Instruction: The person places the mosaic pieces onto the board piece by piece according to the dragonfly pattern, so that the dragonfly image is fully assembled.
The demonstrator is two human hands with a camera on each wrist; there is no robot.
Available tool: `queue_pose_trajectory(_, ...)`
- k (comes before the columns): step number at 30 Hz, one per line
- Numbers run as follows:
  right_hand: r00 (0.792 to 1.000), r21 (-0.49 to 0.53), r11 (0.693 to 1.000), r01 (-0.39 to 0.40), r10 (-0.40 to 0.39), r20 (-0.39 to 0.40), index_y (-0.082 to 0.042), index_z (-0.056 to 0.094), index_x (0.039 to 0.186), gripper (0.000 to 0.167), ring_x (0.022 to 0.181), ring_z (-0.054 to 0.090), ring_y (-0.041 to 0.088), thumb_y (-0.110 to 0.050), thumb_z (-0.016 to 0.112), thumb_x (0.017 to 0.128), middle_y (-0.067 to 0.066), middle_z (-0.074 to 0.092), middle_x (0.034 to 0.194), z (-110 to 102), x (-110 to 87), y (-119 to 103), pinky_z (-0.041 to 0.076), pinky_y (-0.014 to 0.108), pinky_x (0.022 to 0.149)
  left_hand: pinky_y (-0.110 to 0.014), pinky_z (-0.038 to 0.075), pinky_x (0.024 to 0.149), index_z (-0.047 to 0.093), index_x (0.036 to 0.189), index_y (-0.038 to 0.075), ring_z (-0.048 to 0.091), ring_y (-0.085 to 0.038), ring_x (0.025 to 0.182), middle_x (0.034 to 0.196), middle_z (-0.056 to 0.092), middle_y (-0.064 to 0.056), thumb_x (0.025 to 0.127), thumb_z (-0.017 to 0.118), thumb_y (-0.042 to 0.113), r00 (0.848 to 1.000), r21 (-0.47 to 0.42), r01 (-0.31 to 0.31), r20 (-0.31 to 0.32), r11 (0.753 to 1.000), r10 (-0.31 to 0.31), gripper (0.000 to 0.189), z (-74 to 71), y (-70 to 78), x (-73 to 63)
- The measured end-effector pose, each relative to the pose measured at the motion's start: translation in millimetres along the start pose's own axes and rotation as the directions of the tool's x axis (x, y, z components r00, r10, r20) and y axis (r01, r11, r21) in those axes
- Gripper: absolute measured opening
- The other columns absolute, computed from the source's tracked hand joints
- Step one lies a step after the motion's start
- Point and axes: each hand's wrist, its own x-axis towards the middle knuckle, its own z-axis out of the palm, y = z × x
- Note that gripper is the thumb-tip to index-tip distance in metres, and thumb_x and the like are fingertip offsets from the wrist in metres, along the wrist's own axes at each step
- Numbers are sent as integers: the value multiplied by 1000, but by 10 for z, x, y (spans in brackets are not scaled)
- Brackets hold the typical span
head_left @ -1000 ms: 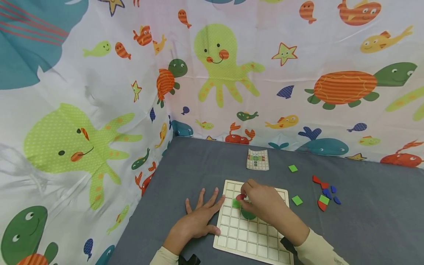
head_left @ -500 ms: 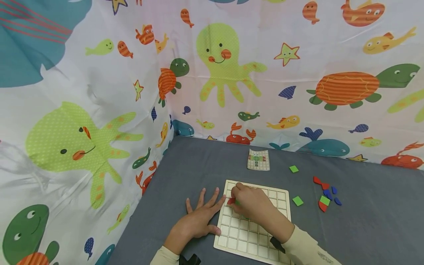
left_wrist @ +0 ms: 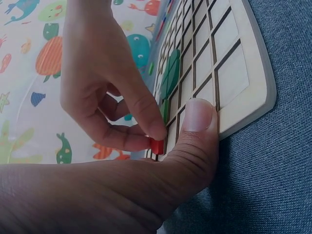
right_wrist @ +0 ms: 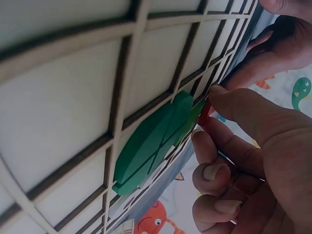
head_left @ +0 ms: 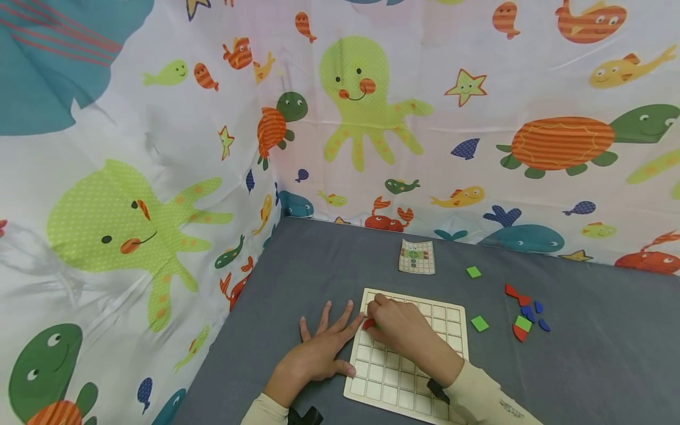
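Note:
Between the thumb and index finger of my right hand (head_left: 406,330) is a small red tile (head_left: 368,324) with a curved edge. It is held at the left side of the wooden grid board (head_left: 382,378). My left hand (head_left: 317,357) lies with fingers spread beside the board's left edge, its thumb (left_wrist: 197,119) resting on the border. Dark green tiles (right_wrist: 151,141) sit together in a rounded shape on the grid, with a light green tile (right_wrist: 189,122) next to them. In the head view the right hand hides these green tiles almost entirely.
A pattern card (head_left: 417,257) lies behind the board. To the right are a light green square (head_left: 474,271), another green square (head_left: 480,323), and a loose cluster of red tiles (head_left: 519,333) and blue tiles (head_left: 527,313). A printed sea-animal curtain (head_left: 425,141) borders the grey surface.
My right hand has moved left across the board with the red tile, from near the green tiles to the board's left side. My left hand has stayed in place.

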Motion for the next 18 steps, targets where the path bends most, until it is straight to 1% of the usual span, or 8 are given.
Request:
queue_pose_trajectory(1, 1000, -1, 1000, 2, -2, 0, -16, 72, 88, 22, 55, 44, 5, -28, 91, 85, -4, 56, 81, 0, -1, -2, 39, 25, 47, -92, -2, 106, 16, 171, 38, -13, -45, 161, 179, 1, 2, 83, 82, 46, 1000, -1, -13, -10, 1000, 13, 110, 26, -29, 14)
queue_pose_trajectory(3, 1000, -6, 1000, 7, -7, -6, -15, 73, 88, 23, 55, 45, 5, -29, 91, 85, -4, 56, 82, -1, 0, -6, 39, 24, 46, -93, -1, 105, 16, 171, 37, -12, -46, 161, 179, 1, 2, 83, 82, 46, 1000, -1, -15, -11, 1000, 15, 110, 24, -24, 12)
queue_pose_trajectory(4, 1000, -7, 1000, 8, -8, -11, -15, 73, 88, 23, 55, 45, 5, -29, 92, 85, -4, 56, 81, 0, 2, -8, 39, 24, 46, -92, -1, 107, 18, 171, 36, -11, -46, 161, 179, 2, 1, 83, 83, 45, 1000, 4, -5, -5, 1000, 5, 110, -10, 12, -1)
queue_pose_trajectory(7, 1000, -10, 1000, 4, -5, -12, -15, 73, 88, 23, 54, 46, 6, -29, 91, 85, -3, 56, 81, -4, 10, -16, 40, 25, 46, -91, -2, 108, 21, 171, 33, -9, -46, 162, 179, 4, 0, 83, 83, 45, 1000, 7, 10, 0, 1000, -10, 108, -11, 20, 4)
queue_pose_trajectory(8, 1000, -10, 1000, 2, -3, -14, -14, 73, 88, 23, 54, 46, 6, -28, 92, 85, -3, 56, 81, -2, 13, -18, 40, 25, 46, -91, -2, 109, 23, 171, 33, -8, -46, 162, 179, 6, -1, 83, 83, 44, 1000, 10, 25, 10, 1000, -25, 108, -41, 55, -12)
queue_pose_trajectory(13, 1000, -21, 1000, -5, 5, -18, -14, 72, 87, 24, 55, 47, 8, -28, 91, 85, -2, 55, 80, 12, 27, -24, 40, 27, 46, -90, -1, 110, 24, 171, 32, -7, -45, 162, 179, 6, -1, 82, 83, 46, 999, 28, 37, 13, 999, -37, 108, -44, 75, -19)
queue_pose_trajectory(18, 1000, -32, 999, -9, 8, -29, -14, 72, 86, 24, 54, 47, 8, -28, 92, 85, -2, 56, 79, 18, 20, -32, 39, 26, 46, -90, -2, 110, 23, 171, 34, -9, -44, 162, 179, 5, 0, 82, 83, 46, 999, 26, 43, 21, 999, -43, 108, -38, 69, -10)
